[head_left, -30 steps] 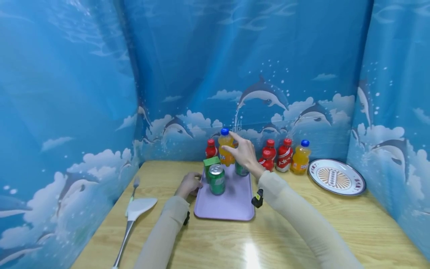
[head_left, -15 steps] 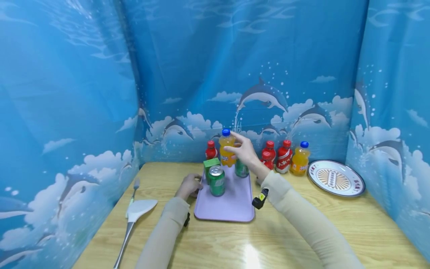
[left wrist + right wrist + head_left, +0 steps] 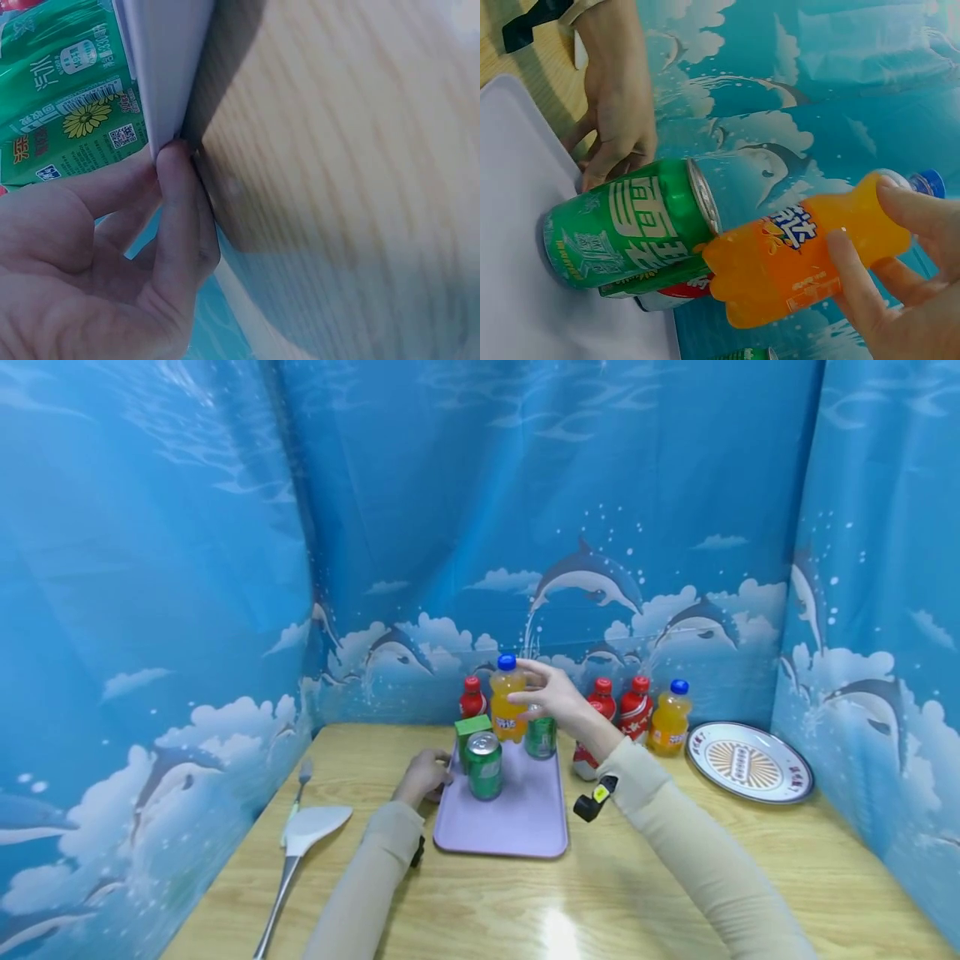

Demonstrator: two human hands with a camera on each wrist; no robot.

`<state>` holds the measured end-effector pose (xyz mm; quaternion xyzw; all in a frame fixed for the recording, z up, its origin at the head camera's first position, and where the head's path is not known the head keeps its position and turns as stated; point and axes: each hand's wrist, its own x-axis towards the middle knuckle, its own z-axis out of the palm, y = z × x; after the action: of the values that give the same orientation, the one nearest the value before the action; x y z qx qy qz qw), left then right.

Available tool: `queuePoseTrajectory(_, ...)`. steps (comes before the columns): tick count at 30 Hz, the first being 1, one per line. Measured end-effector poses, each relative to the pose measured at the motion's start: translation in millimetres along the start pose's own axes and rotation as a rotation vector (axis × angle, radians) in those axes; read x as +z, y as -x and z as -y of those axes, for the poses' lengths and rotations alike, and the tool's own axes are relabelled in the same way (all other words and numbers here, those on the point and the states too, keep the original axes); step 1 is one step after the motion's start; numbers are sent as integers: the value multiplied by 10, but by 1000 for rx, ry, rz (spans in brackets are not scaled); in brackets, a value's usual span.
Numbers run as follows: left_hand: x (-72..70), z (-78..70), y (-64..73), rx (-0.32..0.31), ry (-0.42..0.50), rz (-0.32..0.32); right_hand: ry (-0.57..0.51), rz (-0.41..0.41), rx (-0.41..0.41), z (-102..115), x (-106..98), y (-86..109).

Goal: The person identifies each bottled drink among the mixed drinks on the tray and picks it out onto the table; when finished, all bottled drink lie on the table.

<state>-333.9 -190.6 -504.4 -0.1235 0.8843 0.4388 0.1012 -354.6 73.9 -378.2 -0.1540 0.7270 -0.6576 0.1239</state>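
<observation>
My right hand (image 3: 558, 700) holds a small orange soda bottle (image 3: 507, 700) with a blue cap, upright at the far end of the lilac tray (image 3: 502, 827). In the right wrist view its fingers and thumb lie along the bottle's side and neck. My left hand (image 3: 423, 774) pinches the tray's left rim, seen close up in the left wrist view (image 3: 169, 90). On the tray stand a green soda can (image 3: 484, 768) in front, a green drink carton (image 3: 71, 97) behind it, and another green can (image 3: 541, 739) partly behind my right hand. A red bottle (image 3: 472, 699) shows at the far left corner.
Red bottles (image 3: 636, 706) and another orange soda bottle (image 3: 670, 720) stand right of the tray, some partly hidden by my right arm. A white plate (image 3: 750, 762) lies farther right. A white spatula (image 3: 309, 828) and a fork (image 3: 303, 777) lie at left.
My right wrist and forearm have swung a little to the right and now cover more of the red bottles. The orange soda bottle has shifted slightly. My left hand stays on the tray rim.
</observation>
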Motion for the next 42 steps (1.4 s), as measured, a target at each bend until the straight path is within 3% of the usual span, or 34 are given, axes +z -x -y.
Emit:
queuePoseTrajectory(7,7,21,-21,-6,4,2,-73,125,33,28,-144,81)
queuePoseTrajectory(13,4,39,-61,-21,8,-1,-69,186,18,44,-258,175)
queuePoseTrajectory(24,2,45,-79,-21,22,7,11,178,-46,-85,-626,366)
queuePoseTrajectory(37,3,49,-77,-14,19,7,51,237,-117,-280,-1164,718)
queuePoseTrajectory(42,4,64,-97,-13,16,12,66,186,-122,-338,-1337,823)
